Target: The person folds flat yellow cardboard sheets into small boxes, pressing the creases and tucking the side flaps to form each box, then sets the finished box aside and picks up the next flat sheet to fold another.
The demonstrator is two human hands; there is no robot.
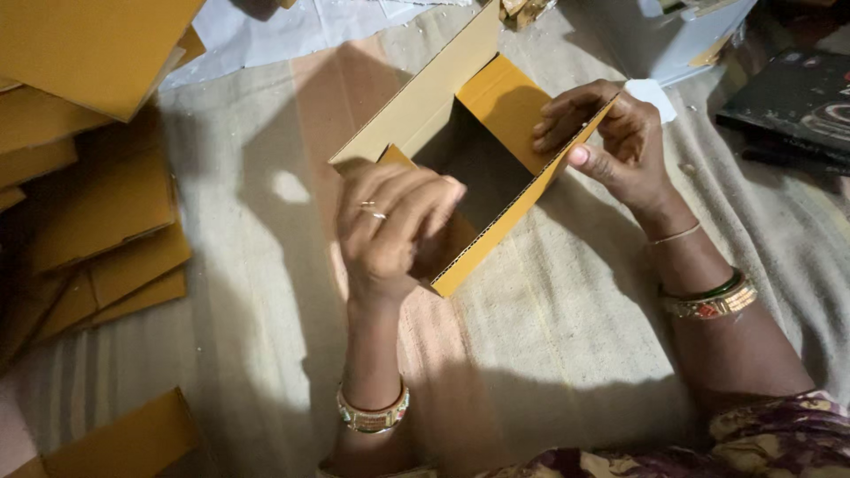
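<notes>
A yellow corrugated cardboard box (500, 102), partly folded into shape, lies open in the middle of a grey cloth. My left hand (394, 226) grips its near corner, fingers curled over the wall. My right hand (611, 142) holds the far right wall, with fingers inside the box and the thumb pressed on the outer edge. A long plain-brown flap (416, 106) stands up along the box's left side. Both wrists wear bangles.
Flat yellow cardboard blanks (97, 221) are piled at the left, with another piece (124, 443) at the bottom left. A grey cloth (549, 327) covers the floor. A dark book-like object (797, 102) lies at the right, and a pale box (664, 35) at the top right.
</notes>
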